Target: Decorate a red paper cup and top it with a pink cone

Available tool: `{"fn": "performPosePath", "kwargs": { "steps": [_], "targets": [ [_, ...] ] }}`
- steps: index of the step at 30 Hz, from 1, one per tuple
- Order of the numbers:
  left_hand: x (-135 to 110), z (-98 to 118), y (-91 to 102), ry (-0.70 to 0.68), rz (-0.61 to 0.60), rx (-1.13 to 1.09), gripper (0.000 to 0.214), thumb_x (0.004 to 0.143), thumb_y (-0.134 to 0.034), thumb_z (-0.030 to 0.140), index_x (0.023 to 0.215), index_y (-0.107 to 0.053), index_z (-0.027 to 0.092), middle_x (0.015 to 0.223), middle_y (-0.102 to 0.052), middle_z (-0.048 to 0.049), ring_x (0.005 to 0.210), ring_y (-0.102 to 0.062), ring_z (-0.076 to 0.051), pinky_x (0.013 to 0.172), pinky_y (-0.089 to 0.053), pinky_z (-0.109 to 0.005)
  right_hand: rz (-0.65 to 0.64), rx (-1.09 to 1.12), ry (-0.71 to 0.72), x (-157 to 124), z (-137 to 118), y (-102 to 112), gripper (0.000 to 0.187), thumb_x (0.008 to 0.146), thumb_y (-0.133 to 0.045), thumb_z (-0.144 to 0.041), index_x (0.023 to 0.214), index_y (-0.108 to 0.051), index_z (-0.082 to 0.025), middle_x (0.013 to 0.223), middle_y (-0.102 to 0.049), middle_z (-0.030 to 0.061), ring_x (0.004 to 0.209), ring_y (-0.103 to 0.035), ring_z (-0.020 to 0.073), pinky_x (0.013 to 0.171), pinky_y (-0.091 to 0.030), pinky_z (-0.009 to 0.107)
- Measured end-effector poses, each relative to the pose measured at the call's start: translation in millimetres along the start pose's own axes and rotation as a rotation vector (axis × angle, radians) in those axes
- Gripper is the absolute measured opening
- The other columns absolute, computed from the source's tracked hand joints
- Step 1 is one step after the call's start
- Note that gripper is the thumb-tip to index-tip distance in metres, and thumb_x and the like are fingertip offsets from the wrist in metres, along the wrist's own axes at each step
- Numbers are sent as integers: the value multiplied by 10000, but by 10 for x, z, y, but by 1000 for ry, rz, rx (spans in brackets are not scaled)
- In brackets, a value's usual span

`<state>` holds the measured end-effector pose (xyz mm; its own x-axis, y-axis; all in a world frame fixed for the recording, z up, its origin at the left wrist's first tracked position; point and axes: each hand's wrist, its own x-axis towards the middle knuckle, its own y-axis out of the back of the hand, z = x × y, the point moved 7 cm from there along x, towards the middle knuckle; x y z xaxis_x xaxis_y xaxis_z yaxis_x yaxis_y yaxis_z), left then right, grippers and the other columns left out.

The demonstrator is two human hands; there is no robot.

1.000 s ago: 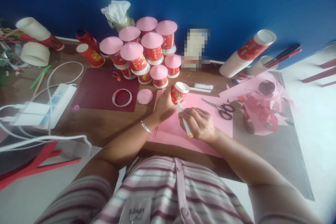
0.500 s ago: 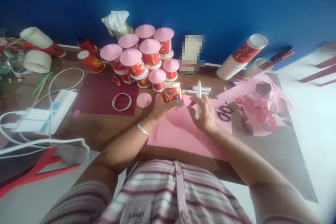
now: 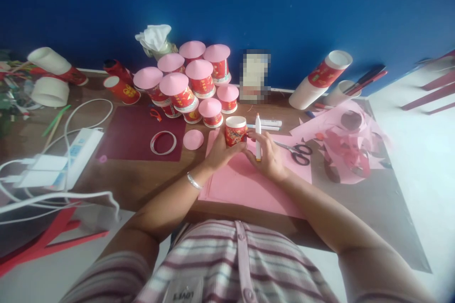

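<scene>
A red patterned paper cup with a white rim is gripped by my left hand, its rim facing up. My right hand is closed around a white marker held upright, orange at both ends, close beside the cup. Under both hands lie pink paper sheets. A small pink paper disc rests left of the cup. Behind it stand several red cups topped with pink paper cones. Dark-handled scissors lie on the pink paper to the right.
At left are a power strip with cables and a maroon sheet bearing a white ring. Pink paper scraps lie at right near stacked cups and a pen holder. A blue wall bounds the back.
The cup has turned from tilted to nearly upright. My right hand with the marker has moved left, nearer the cup. The scissors' blades now show more, and the whole view has shifted slightly.
</scene>
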<state>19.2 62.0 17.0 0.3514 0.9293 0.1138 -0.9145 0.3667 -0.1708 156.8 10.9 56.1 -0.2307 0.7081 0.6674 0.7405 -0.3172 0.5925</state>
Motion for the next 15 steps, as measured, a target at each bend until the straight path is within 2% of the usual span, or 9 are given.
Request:
{"fn": "performPosePath", "kwargs": {
  "steps": [4,7,11,15],
  "targets": [
    [-40,111,-61,-74,-102,22,478,917,-694,409,1313,-505,220,1272,-640,-115,1150,-657,-269,983,-577,-445,23,103,-90,22,98,1,422,970,-579,-185,1372,-467,-244,1225,-681,142,1106,-690,287,893,-617,481],
    [-50,121,-51,-100,-95,100,533,935,-665,403,1396,-469,220,1360,-597,-139,1280,-591,-303,1084,-524,-473,31,150,-190,2,239,-20,387,952,-554,-166,1327,-497,-243,1194,-686,127,1058,-709,270,896,-615,470],
    [-30,70,-34,-96,-47,202,651,862,-763,359,1413,-452,206,1365,-609,-155,1224,-633,-303,1024,-554,-461,50,152,-245,-30,397,-47,416,896,-543,-141,1297,-510,-244,1163,-686,111,1042,-707,262,881,-613,444],
    [-13,119,-32,-217,13,424,759,733,-872,323,1374,-481,217,1329,-612,-144,1180,-630,-303,1007,-539,-476,50,114,-252,-36,462,-62,452,862,-557,-153,1300,-501,-249,1216,-680,118,1118,-675,283,929,-594,466]
  ]
}}
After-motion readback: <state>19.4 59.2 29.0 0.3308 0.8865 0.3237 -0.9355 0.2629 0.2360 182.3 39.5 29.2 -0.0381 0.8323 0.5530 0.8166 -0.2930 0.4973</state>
